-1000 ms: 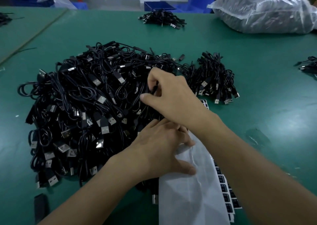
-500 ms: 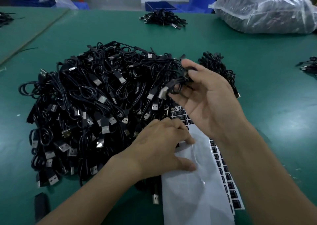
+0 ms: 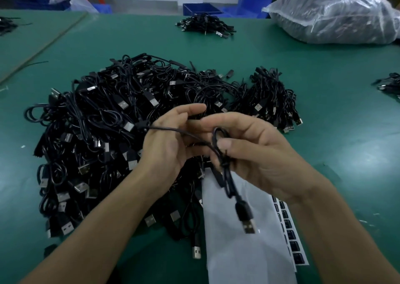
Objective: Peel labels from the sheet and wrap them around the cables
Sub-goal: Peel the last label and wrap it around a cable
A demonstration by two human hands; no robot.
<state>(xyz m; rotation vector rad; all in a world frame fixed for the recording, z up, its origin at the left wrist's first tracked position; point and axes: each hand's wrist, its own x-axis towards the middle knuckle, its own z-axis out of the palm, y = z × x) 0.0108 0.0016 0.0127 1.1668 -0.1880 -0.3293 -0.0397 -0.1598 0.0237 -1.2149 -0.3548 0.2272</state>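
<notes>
A thin black cable, bunched into a small tied coil, is pinched in the right hand. Its silver USB plug dangles downward, and one strand runs left across the left hand. Behind them sits a big heap of cables. The white label sheet lies flat on the bench, with black labels lining its right edge.

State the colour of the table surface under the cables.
The table is green; the head view shows it best.
</notes>
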